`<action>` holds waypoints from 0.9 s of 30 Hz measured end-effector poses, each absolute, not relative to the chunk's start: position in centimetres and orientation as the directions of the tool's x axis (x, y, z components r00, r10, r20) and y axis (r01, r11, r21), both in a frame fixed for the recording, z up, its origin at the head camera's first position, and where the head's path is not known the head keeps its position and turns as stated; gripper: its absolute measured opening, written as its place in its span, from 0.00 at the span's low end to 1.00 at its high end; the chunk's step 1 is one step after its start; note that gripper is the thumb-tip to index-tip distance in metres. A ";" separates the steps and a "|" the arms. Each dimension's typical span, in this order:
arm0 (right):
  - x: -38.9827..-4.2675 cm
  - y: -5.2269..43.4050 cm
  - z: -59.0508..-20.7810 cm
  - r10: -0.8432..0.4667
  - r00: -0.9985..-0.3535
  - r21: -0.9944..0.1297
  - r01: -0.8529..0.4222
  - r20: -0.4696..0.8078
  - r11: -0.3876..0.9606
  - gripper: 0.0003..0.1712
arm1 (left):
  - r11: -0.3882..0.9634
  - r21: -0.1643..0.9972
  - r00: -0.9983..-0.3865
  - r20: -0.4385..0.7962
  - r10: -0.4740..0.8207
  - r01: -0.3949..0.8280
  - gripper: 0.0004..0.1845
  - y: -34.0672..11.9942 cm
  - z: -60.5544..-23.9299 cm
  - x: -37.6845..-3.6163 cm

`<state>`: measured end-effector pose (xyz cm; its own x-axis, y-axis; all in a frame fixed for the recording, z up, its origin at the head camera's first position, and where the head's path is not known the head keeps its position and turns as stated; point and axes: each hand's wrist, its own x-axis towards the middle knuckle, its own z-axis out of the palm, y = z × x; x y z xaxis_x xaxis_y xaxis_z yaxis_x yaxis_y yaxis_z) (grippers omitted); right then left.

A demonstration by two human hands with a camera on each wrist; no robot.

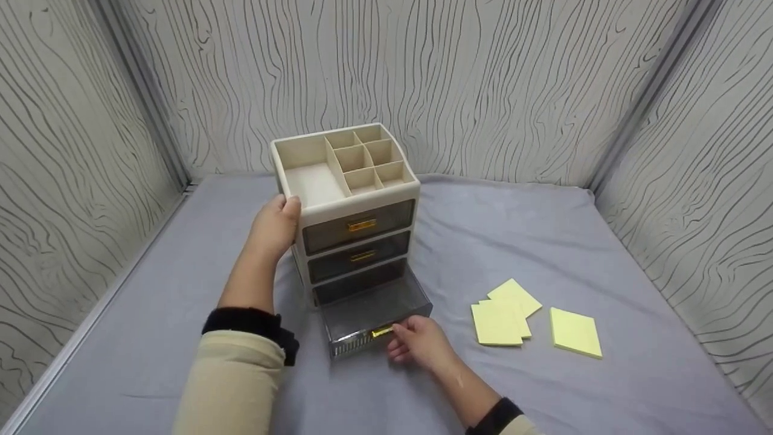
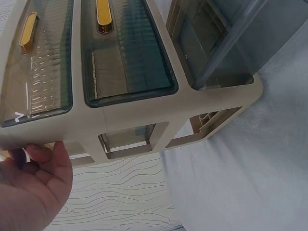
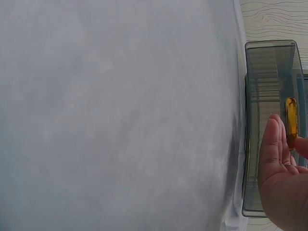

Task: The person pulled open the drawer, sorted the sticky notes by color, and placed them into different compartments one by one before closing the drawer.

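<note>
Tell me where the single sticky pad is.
In the head view the lone sticky pad lies on the grey cloth at far right, just right of the overlapping pile of pads, well right of the open drawer.

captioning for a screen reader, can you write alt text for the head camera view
A person's right hand pinches the gold handle of the pulled-out bottom drawer of a cream desktop organiser, while the left hand grips its upper left corner. Yellow sticky-note pads lie on the grey cloth to the right.

Left hand [image 2: 29, 187] fingers hidden behind organizer [image 2: 130, 120] side. Right hand [image 3: 284, 178] cut off by wrist-view edge. Bottom drawer [image 1: 371, 317] contents unclear through smoky plastic.
</note>
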<state>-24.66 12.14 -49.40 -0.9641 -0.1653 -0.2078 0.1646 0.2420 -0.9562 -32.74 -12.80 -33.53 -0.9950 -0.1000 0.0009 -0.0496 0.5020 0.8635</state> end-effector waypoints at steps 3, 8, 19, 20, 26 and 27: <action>-24.6 12.2 -49.3 -0.165 -0.962 -0.954 0.173 -0.217 0.247 0.10 | 0.501 0.864 -0.995 -0.004 -0.095 -0.052 0.18 -12.9 -33.5 -32.7; -24.5 12.3 -49.5 -0.162 -0.960 -0.951 0.182 -0.227 0.250 0.10 | 0.494 0.868 -0.995 -0.011 -0.095 -0.057 0.19 -12.9 -33.4 -32.7; -24.4 12.7 -49.8 -0.156 -0.967 -0.958 0.160 -0.200 0.237 0.13 | 0.467 0.881 -0.996 -0.034 -0.086 -0.071 0.18 -12.8 -33.3 -32.5; -24.4 12.9 -49.8 -0.165 -0.967 -0.960 0.152 -0.194 0.237 0.12 | 0.473 0.879 -0.996 -0.026 -0.087 -0.065 0.18 -12.8 -33.3 -32.5; -24.7 14.5 -49.5 -0.233 -0.958 -0.952 0.097 -0.169 0.289 0.06 | 0.489 0.871 -0.996 -0.004 -0.089 -0.047 0.15 -12.8 -33.3 -32.6; -24.8 14.9 -49.4 -0.235 -0.957 -0.946 0.092 -0.170 0.311 0.06 | 0.488 0.872 -0.996 -0.006 -0.088 -0.048 0.15 -12.8 -33.4 -32.5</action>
<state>-24.75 14.85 -49.37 -0.9571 -0.2348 -0.1700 0.0918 0.3105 -0.9461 -32.54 -12.82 -33.35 -0.9961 -0.0877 -0.0055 -0.0478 0.4879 0.8716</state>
